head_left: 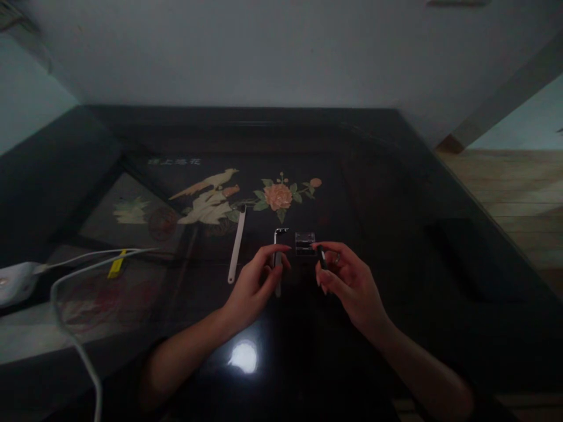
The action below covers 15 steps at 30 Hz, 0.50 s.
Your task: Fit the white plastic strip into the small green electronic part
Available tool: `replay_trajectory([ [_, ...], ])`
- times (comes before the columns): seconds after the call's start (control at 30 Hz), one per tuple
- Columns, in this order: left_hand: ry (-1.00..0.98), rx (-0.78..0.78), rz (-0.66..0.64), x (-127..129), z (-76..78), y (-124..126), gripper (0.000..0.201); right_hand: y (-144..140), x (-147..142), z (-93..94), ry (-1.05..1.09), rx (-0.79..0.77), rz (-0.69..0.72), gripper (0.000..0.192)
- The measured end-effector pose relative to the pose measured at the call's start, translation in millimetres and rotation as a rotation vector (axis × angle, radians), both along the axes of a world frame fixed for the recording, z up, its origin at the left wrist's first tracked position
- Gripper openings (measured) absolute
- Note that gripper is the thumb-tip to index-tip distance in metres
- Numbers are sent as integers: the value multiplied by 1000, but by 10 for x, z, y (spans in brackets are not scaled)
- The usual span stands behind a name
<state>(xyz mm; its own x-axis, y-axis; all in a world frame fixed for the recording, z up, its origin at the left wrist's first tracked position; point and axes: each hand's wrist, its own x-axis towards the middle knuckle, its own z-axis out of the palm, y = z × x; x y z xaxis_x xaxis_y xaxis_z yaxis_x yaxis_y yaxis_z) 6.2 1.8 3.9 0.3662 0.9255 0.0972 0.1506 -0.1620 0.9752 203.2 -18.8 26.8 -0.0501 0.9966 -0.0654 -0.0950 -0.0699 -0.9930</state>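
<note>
Near the middle of the desk [396, 176], the left hand [255, 281] pinches a thin, stiff-looking metal key [278, 258] by its shaft, while the right hand [347, 281] pinches a small dark piece [321, 257], probably light.

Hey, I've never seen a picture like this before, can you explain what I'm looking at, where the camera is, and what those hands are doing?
There is no machine here: these are a person's two bare hands, filmed by a camera worn on the head that looks forward and down. That is why the arms come in from the bottom edge. The left hand holds a thin silver tool with a bent top. The right hand pinches a small dark piece; the picture is too dim to tell what it is. Just beyond the fingers a small clear box sits on the glossy black table, which has a bird and flower picture inlaid. To the left lie a white strip and a white cable running to a white device.
</note>
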Motion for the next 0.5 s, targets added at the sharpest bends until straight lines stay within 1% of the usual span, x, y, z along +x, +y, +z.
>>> replay_trajectory([
  [0.17, 117, 56, 31, -14, -9, 23, 27, 14, 5, 0, -18, 12, -2, 40],
  [0.3, 278, 99, 49, -9, 20, 67, 25, 25, 7, 11, -29, 31, 3, 37],
  [0.5, 495, 205, 63, 40, 57, 155, 23, 42, 8, 19, -36, 50, -2, 38],
])
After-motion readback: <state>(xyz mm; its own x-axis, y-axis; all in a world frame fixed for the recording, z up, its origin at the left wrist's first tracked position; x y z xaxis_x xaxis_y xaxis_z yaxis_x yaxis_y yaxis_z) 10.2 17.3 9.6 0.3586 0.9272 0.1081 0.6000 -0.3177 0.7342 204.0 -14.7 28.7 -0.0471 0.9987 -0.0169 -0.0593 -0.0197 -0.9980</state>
